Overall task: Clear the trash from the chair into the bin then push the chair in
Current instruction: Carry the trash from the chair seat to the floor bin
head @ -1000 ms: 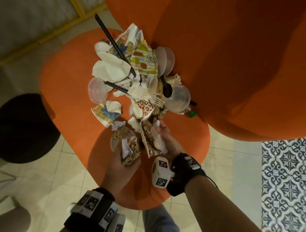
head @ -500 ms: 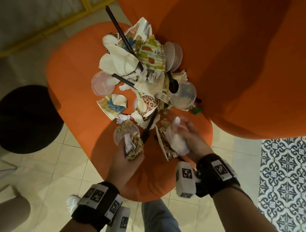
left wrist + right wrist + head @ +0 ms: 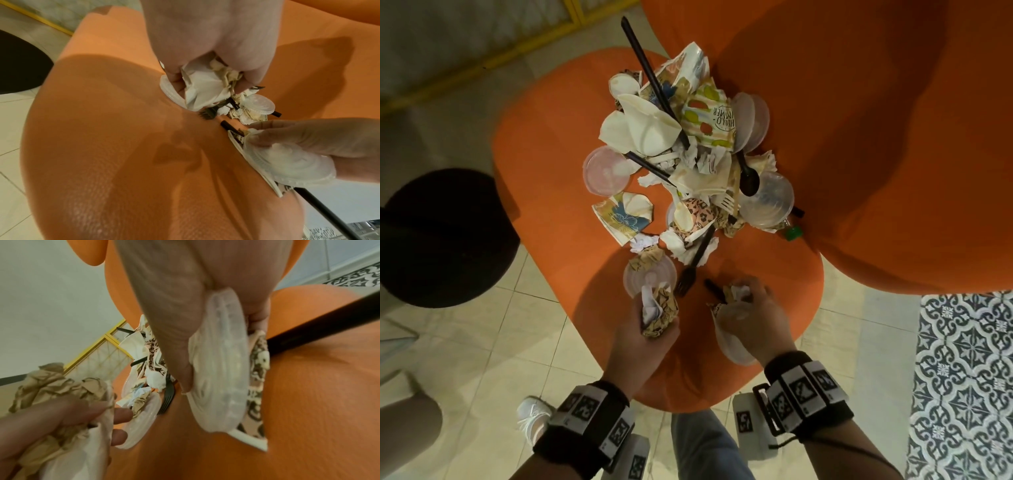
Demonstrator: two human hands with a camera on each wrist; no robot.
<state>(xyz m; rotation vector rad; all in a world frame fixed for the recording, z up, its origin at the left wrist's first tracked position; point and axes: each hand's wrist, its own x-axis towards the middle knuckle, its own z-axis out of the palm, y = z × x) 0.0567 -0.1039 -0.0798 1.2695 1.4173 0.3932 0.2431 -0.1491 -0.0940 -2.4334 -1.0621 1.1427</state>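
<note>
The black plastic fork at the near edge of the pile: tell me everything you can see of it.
The black fork looks like thin plastic. It lies flat on the orange seat, tines toward the person, between the two hands. Its handle runs up under crumpled paper and a leopard-print cup. A clear lid sits just beside its tines. Neither hand holds it.

Our right hand (image 3: 185,296) pinches a clear lid (image 3: 220,369) against a leopard-print cup scrap (image 3: 257,369), over the orange seat (image 3: 308,402), with a black stick (image 3: 318,322) jutting out behind them. At lower left our left hand (image 3: 41,426) grips crumpled paper (image 3: 51,386). Between the hands lie another lid (image 3: 141,421), a black fork (image 3: 167,399) and the trash heap (image 3: 144,353).
</note>
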